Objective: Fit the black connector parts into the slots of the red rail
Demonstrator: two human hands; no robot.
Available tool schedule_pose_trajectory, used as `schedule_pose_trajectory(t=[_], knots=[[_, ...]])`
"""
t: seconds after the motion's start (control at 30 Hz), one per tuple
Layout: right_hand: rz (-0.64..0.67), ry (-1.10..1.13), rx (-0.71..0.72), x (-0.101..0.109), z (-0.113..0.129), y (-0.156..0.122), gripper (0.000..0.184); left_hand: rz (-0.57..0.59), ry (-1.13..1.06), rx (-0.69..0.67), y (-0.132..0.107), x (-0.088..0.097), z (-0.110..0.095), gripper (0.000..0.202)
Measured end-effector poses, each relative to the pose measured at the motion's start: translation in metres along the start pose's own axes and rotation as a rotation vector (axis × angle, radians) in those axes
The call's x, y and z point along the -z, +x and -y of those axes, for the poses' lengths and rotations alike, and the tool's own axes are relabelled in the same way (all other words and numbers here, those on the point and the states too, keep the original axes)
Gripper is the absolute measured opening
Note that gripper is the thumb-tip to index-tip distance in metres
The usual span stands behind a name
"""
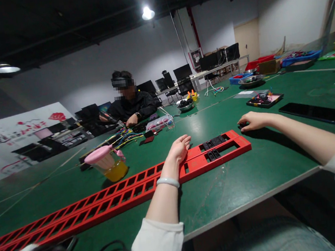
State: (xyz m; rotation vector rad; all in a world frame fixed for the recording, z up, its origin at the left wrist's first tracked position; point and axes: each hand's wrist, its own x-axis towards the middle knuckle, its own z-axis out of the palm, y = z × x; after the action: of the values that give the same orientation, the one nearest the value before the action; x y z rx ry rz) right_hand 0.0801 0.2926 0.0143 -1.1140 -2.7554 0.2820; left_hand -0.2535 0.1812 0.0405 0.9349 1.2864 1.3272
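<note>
A long red slotted frame [194,163] lies slantwise across the green table, its two parallel rails cut with many openings. Black rectangular modules [214,154] sit in the openings near its right end. My left hand [180,149] rests over the frame, left of the modules, its fingers stretched out and holding nothing that I can see. Just past the frame's right end, my right hand [252,120] is low over the table. Its fingers are closed around a small black piece [241,125], mostly hidden by them.
A pink-lidded cup [107,163] of yellow liquid stands behind the frame. On the right are a black phone [314,112] and a tray of parts [265,99]. Across the table, a person [133,103] sits by bundled wires [123,137]. Black cables [108,249] lie at front left.
</note>
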Motion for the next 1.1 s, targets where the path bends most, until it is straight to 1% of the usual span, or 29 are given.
schedule_pose_trajectory(t=[0.3, 0.6, 0.93, 1.1], knots=[[0.002, -0.005, 0.008, 0.0014, 0.0016, 0.0, 0.048, -0.008, 0.013, 0.008, -0.0001, -0.0004, -0.0006, 0.065], [-0.011, 0.06, -0.013, -0.0012, -0.0004, -0.0003, 0.058, -0.025, 0.001, 0.004, -0.0015, -0.0025, -0.0014, 0.061], [-0.01, 0.013, 0.0, 0.0007, 0.001, -0.0006, 0.051, -0.034, 0.0, 0.002, -0.001, -0.0024, -0.001, 0.06], [-0.01, 0.012, 0.017, 0.0004, 0.0007, -0.0006, 0.052, -0.024, 0.006, -0.002, -0.0007, -0.0017, -0.0009, 0.059]])
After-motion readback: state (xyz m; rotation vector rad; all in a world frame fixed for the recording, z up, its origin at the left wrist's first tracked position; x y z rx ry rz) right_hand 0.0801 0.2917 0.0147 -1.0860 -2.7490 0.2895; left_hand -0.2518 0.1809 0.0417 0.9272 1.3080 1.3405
